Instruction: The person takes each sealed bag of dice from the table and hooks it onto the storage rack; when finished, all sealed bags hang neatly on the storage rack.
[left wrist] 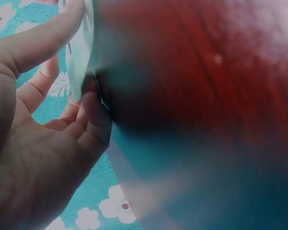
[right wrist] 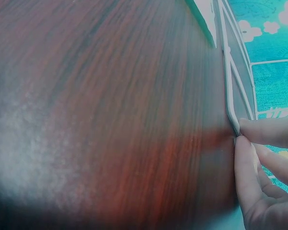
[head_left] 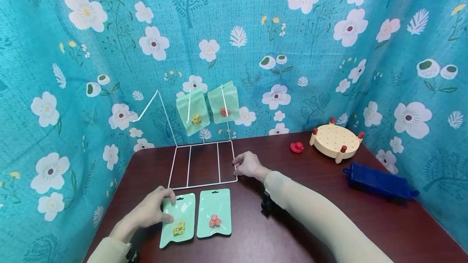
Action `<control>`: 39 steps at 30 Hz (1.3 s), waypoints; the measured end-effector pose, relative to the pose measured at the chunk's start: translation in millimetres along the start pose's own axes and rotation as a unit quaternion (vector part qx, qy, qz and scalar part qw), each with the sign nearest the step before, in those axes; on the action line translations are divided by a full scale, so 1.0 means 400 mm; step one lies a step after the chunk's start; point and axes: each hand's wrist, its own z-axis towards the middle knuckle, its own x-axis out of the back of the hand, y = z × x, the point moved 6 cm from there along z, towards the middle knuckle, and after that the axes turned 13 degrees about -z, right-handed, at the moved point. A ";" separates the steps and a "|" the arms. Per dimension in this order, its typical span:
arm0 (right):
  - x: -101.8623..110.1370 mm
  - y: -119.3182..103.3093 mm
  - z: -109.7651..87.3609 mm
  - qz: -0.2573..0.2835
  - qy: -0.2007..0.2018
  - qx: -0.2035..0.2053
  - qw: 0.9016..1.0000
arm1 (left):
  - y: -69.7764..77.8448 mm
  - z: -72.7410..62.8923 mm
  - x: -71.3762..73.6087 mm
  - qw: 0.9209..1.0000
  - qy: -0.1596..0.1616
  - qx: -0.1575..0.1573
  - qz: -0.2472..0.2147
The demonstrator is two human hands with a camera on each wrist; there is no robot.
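Observation:
A white wire rack (head_left: 204,184) stands on the table, two prongs reaching forward from its upright back. My right hand (head_left: 250,164) pinches the right side rod of its base between thumb and fingers, clearer in the right wrist view, where the rod (right wrist: 229,91) ends at the fingertips. My left hand (head_left: 151,208) holds the left edge of a flat mint-green pouch with yellow dice (head_left: 186,212), its fingers bent at the edge. A second mint pouch with red dice (head_left: 215,198) lies beside it. Two more pouches hang from the prongs, one with yellow dice (head_left: 192,106), one with red (head_left: 223,100).
To the right on the dark wood table (head_left: 267,230) are a red rubber duck (head_left: 296,147), a round cream peg stool (head_left: 335,141) with red pegs, and a dark blue tray-like thing (head_left: 380,183). A floral teal curtain (head_left: 234,48) stands behind and at both sides.

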 end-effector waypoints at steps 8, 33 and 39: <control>-0.004 0.005 0.002 0.010 -0.006 0.001 1.000 | -0.008 0.001 0.016 0.995 0.000 -0.014 -0.094; -0.071 0.103 0.124 -0.016 -0.015 0.018 1.000 | 0.078 -0.033 0.145 0.964 0.112 -0.060 -0.231; -0.065 0.097 0.111 -0.024 -0.005 0.019 1.000 | 0.115 -0.048 0.178 0.965 0.132 -0.088 -0.210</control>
